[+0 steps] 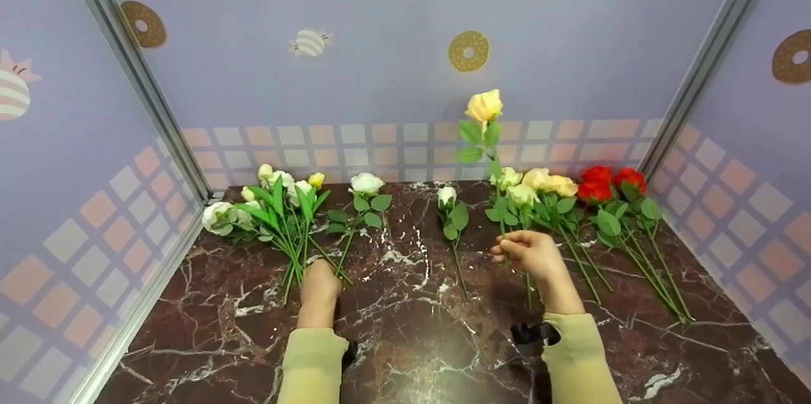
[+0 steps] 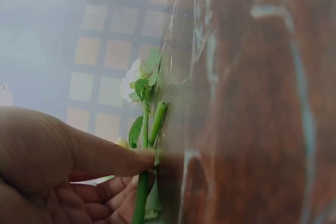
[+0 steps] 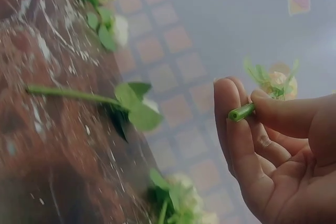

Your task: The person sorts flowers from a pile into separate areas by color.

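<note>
My right hand (image 1: 529, 257) pinches the stem of a pale yellow rose (image 1: 485, 106) between thumb and fingers. That rose stands upright above the table, and its cut stem end (image 3: 241, 113) pokes out past the fingers in the right wrist view. Low at the table, my left hand (image 1: 321, 287) pinches a green stem (image 2: 140, 198); which bloom it belongs to I cannot tell. Just beyond that hand lies a bunch of white and yellow flowers (image 1: 279, 208) with long green leaves. A single white rose (image 1: 367, 184) lies beside the bunch, its stem slanting toward the left hand.
A white rosebud (image 1: 447, 196) lies between the hands on the dark marbled table (image 1: 405, 340). Cream and peach roses (image 1: 538, 181) lie beyond the right hand, with red roses (image 1: 595, 183) farther right. Patterned walls (image 1: 405, 75) enclose the back and sides.
</note>
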`<action>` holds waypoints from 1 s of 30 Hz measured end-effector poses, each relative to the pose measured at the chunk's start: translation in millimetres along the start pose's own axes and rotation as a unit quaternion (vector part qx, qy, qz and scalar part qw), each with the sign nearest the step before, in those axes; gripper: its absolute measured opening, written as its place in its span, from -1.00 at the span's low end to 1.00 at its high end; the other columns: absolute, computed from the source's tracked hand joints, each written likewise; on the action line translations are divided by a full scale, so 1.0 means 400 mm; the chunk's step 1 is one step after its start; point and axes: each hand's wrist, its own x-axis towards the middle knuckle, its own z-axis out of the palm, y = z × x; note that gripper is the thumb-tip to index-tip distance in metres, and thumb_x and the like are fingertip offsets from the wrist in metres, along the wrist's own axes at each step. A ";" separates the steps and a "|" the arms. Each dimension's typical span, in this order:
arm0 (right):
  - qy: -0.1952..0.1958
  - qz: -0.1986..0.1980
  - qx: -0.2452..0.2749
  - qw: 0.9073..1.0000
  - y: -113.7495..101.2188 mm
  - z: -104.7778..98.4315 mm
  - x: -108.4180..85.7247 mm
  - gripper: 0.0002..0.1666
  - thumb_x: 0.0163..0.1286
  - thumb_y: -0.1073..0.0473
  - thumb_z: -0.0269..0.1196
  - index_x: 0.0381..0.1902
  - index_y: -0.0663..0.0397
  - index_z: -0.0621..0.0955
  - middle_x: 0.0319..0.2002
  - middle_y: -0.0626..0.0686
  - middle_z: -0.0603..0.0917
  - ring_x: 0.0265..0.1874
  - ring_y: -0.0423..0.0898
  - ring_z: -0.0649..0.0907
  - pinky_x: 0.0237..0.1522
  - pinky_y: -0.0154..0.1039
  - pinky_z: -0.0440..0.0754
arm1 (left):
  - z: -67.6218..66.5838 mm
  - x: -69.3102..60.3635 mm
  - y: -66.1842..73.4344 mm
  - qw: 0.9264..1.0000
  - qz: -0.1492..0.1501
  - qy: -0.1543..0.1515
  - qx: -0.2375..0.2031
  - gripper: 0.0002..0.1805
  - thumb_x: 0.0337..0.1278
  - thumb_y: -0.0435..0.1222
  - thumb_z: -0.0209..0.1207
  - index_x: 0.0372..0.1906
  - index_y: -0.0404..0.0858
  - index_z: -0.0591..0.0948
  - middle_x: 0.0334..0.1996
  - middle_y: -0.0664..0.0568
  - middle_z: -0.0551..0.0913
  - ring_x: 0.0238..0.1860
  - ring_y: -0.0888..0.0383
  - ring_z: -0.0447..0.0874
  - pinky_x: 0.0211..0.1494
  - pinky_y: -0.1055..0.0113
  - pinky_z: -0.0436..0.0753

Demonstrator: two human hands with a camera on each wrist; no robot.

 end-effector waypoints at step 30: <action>0.199 0.117 -0.238 0.943 0.094 -0.271 -0.035 -0.56 0.56 0.22 0.18 0.25 0.43 0.57 -0.14 0.23 0.83 -0.41 -0.18 0.81 -0.37 -0.33 0.60 | -0.011 0.007 -0.003 0.864 -0.061 -0.174 -0.468 -0.57 0.47 -0.48 0.11 0.31 -0.64 0.46 -0.18 -0.16 0.80 -0.28 0.19 0.79 -0.10 0.35 0.83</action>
